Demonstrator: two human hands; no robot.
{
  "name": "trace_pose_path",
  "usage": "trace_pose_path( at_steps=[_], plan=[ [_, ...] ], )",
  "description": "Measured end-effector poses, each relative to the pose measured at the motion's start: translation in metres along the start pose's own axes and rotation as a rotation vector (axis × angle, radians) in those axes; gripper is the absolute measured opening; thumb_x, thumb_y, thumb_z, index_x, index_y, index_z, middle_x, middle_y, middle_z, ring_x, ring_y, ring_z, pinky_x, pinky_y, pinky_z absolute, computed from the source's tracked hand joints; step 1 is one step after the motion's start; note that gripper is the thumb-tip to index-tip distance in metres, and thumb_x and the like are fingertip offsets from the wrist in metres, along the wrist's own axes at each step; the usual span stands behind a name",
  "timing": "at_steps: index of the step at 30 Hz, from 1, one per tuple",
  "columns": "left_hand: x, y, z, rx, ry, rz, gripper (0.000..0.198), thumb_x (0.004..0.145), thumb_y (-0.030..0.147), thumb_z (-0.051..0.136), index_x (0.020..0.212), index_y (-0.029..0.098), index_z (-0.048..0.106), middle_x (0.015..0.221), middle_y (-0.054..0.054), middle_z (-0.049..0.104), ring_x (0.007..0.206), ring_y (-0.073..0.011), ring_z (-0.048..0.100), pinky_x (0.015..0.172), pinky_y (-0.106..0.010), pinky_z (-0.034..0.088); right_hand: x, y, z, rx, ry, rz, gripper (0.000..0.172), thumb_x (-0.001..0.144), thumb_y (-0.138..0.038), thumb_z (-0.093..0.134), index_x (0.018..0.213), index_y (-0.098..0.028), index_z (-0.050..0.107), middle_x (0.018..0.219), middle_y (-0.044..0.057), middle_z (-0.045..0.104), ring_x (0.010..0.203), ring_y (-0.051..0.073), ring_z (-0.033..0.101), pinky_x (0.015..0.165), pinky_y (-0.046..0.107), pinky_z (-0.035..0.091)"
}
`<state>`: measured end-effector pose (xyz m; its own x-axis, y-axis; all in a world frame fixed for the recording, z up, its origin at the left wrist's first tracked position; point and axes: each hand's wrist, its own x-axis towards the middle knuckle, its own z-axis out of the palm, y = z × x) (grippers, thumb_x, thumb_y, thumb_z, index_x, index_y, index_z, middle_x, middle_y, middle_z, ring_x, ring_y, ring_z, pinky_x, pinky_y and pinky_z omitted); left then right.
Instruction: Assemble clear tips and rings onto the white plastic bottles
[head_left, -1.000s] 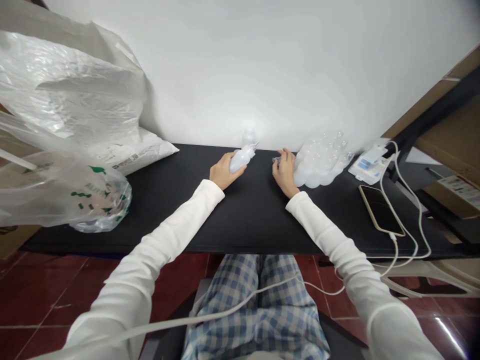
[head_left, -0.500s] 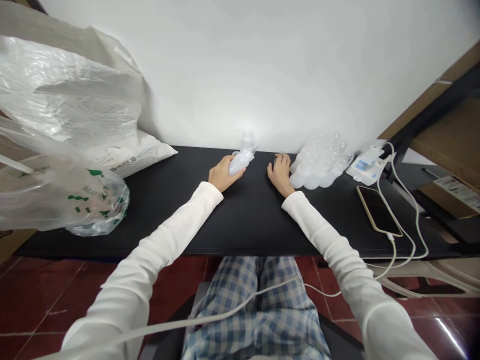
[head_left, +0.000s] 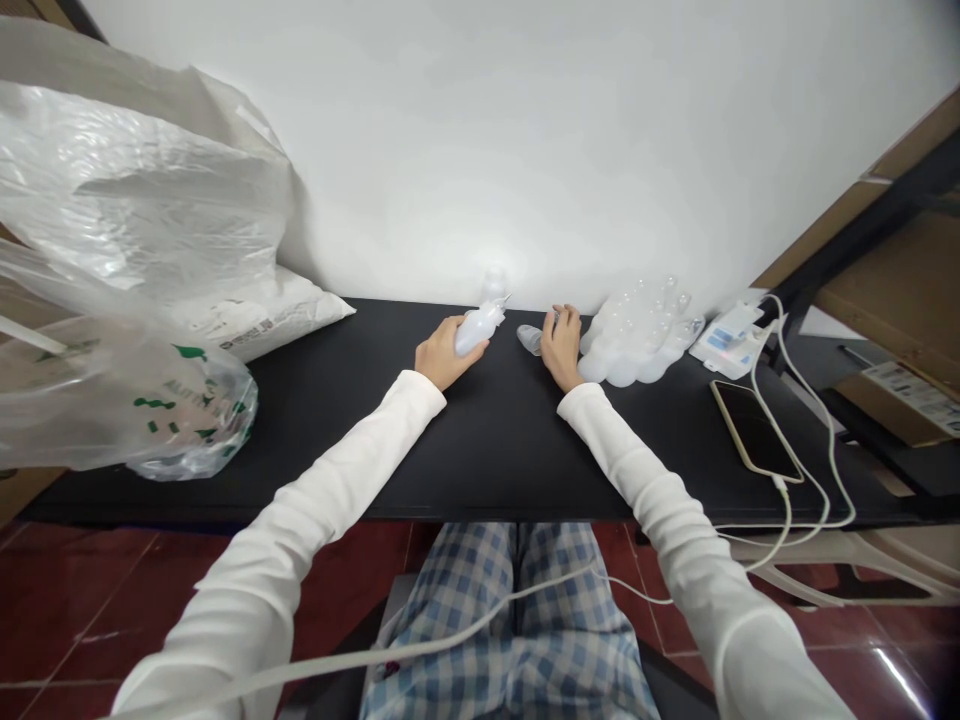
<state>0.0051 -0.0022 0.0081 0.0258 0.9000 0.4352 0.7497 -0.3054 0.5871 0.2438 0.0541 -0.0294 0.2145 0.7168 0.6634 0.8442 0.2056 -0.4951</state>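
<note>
My left hand is wrapped round a milky white plastic bottle, tilted with its top up and to the right. A thin pointed piece sticks out at the top; its exact form is too small to tell. To the right, my right hand curls over the table, its fingers at a clear, rounded plastic cap that shows at its left side. The fingers partly hide the grip. Just right of that hand stands a tight cluster of whitish bottles with clear rounded tops.
A pale translucent object stands by the wall behind the held bottle. Large plastic bags crowd the left. A phone on a cable and a white-and-blue packet lie right on the black table. A white cable crosses my lap.
The clear cap has come out from under my right hand and now shows on its left. My left hand still holds the bottle in almost the same place. The view has tipped slightly.
</note>
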Motion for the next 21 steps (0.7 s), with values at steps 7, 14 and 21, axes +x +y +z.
trace_pose_path(
  at_steps=[7,14,21],
  plan=[
    [0.002,0.000,-0.003,-0.030,0.029,-0.084,0.042,0.085,0.049,0.070,0.119,0.028,0.060,0.125,-0.006,0.070,0.117,-0.0281,0.067,0.089,-0.035,0.052,0.010,0.010,0.022,-0.070,-0.152,0.205,0.053,0.102,-0.038,0.036,0.139,-0.003,0.049,0.149,0.031,0.045,0.141,0.036,0.045,0.115,0.059,0.036],
    [0.004,-0.004,-0.001,-0.053,0.044,-0.124,0.040,0.084,0.050,0.070,0.116,0.028,0.059,0.126,-0.006,0.070,0.117,-0.0301,0.067,0.091,-0.039,0.052,0.009,0.012,0.016,-0.111,-0.107,0.084,0.040,0.085,-0.012,0.050,0.123,-0.006,0.053,0.133,0.027,0.048,0.120,0.033,0.055,0.105,0.056,0.044],
    [0.007,-0.009,-0.002,-0.123,0.092,-0.199,0.041,0.083,0.055,0.069,0.113,0.029,0.059,0.124,-0.006,0.071,0.116,-0.0307,0.066,0.092,-0.039,0.050,0.012,0.021,0.017,-0.021,-0.010,0.072,0.008,0.090,-0.016,0.046,0.096,-0.016,0.052,0.108,0.015,0.053,0.100,0.025,0.057,0.097,0.050,0.051]
  ],
)
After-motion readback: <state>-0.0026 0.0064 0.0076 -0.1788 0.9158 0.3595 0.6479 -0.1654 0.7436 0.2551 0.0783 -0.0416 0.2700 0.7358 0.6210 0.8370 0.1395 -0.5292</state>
